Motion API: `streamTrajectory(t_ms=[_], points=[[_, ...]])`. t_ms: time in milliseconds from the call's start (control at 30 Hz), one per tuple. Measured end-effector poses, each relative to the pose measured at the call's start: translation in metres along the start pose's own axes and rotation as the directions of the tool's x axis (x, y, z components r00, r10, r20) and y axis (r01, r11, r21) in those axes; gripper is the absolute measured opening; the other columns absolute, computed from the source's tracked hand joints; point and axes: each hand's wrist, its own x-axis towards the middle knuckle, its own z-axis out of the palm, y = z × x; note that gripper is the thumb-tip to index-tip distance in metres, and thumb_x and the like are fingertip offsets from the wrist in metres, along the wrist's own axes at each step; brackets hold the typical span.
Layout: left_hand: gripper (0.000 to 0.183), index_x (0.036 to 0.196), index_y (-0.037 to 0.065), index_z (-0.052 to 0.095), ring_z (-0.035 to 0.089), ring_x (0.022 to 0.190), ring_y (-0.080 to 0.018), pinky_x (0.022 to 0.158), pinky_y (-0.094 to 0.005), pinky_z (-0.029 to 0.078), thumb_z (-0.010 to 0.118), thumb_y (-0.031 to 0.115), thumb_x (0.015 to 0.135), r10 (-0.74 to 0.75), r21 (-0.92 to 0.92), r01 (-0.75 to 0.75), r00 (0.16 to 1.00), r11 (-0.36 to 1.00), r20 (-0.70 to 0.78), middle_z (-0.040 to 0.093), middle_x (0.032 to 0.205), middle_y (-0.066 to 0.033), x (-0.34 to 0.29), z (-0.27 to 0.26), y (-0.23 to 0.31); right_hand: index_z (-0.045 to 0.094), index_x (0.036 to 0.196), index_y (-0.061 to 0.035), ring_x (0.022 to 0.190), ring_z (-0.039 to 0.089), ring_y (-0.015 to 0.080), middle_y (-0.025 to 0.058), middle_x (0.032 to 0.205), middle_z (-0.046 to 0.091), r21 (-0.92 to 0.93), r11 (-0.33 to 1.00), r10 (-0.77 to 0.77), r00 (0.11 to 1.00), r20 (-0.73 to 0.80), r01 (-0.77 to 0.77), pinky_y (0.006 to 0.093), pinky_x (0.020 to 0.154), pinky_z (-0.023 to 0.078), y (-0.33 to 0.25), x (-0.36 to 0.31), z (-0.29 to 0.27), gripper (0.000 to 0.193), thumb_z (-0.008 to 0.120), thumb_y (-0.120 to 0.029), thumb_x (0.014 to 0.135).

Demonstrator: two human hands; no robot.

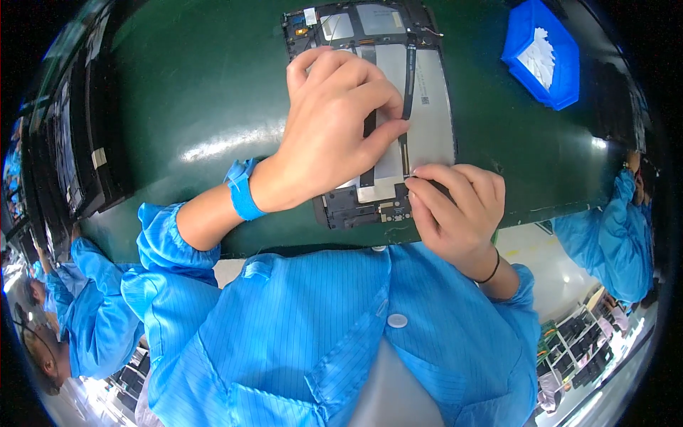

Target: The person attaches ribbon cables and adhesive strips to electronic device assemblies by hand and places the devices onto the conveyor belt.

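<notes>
An opened tablet (pixel 427 107) lies face down on the green work surface (pixel 199 92), its silver inner plate and black flat cables (pixel 410 78) showing. My left hand (pixel 334 128) rests on the plate, thumb and forefinger pinching at a black cable near the middle. A blue wrist strap (pixel 243 191) circles that wrist. My right hand (pixel 452 210) is curled at the tablet's near right corner, fingertips pressing on the lower end of a cable beside the small circuit board (pixel 370 206). What the fingers hold is hidden.
A blue bin (pixel 519 35) of white pieces stands at the far right. Dark trays (pixel 71 156) are stacked along the left edge. Other people in blue coats sit at left (pixel 78 327) and right (pixel 612 235).
</notes>
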Motion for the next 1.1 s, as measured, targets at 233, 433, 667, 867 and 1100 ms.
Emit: streamTrajectory(t_ms=[233, 433, 667, 867, 1100], points=[[0.016, 0.077, 0.014, 0.066, 0.052, 0.099, -0.0234, 0.097, -0.0418, 0.028, 0.079, 0.020, 0.071, 0.007, 0.011, -0.007, 1.000, 1.000, -0.012, 0.061, 0.093, 0.0005, -0.0006, 0.0012, -0.0023, 0.071, 0.089, -0.0156, 0.086, 0.058, 0.0160, -0.0048, 0.099, 0.066, -0.009, 1.000, 0.014, 1.000, 0.007, -0.014, 0.0336, 0.076, 0.039, -0.0023, -0.0002, -0.0004, 0.019, 0.072, -0.017, 0.071], [0.016, 0.077, 0.014, 0.065, 0.051, 0.100, -0.0239, 0.099, -0.0423, 0.028, 0.079, 0.021, 0.071, 0.001, 0.024, -0.001, 1.000, 1.000, 0.010, 0.061, 0.094, 0.0008, -0.0016, -0.0008, -0.0034, 0.070, 0.089, -0.0157, 0.087, 0.059, 0.0160, -0.0049, 0.099, 0.065, -0.020, 0.999, 0.026, 1.000, -0.003, -0.026, 0.0335, 0.076, 0.039, -0.0047, 0.0014, 0.0025, 0.020, 0.072, -0.016, 0.070], [0.017, 0.077, 0.014, 0.065, 0.051, 0.101, -0.0247, 0.099, -0.0429, 0.028, 0.079, 0.020, 0.071, 0.001, 0.039, -0.002, 1.000, 0.999, 0.011, 0.061, 0.094, 0.0013, -0.0020, -0.0013, -0.0025, 0.069, 0.090, -0.0144, 0.087, 0.059, 0.0166, -0.0039, 0.099, 0.065, -0.019, 1.000, 0.023, 1.000, 0.012, -0.022, 0.0336, 0.075, 0.040, -0.0056, 0.0020, 0.0027, 0.020, 0.073, -0.016, 0.070], [0.017, 0.077, 0.014, 0.064, 0.051, 0.100, -0.0248, 0.098, -0.0429, 0.029, 0.079, 0.020, 0.070, 0.002, 0.045, -0.002, 1.000, 0.999, -0.001, 0.060, 0.094, 0.0008, -0.0042, -0.0010, -0.0040, 0.069, 0.090, -0.0139, 0.088, 0.060, 0.0174, -0.0032, 0.099, 0.065, -0.014, 1.000, 0.014, 1.000, 0.015, -0.014, 0.0340, 0.074, 0.040, -0.0063, 0.0023, 0.0053, 0.021, 0.073, -0.015, 0.069], [0.018, 0.076, 0.014, 0.064, 0.051, 0.100, -0.0252, 0.098, -0.0435, 0.029, 0.080, 0.020, 0.069, 0.011, 0.046, -0.011, 1.000, 0.999, -0.007, 0.060, 0.094, 0.0006, -0.0050, -0.0013, -0.0045, 0.069, 0.090, -0.0131, 0.089, 0.060, 0.0179, -0.0027, 0.100, 0.065, -0.011, 1.000, 0.007, 1.000, 0.011, -0.007, 0.0341, 0.074, 0.041, -0.0070, 0.0011, 0.0059, 0.022, 0.073, -0.015, 0.068]])
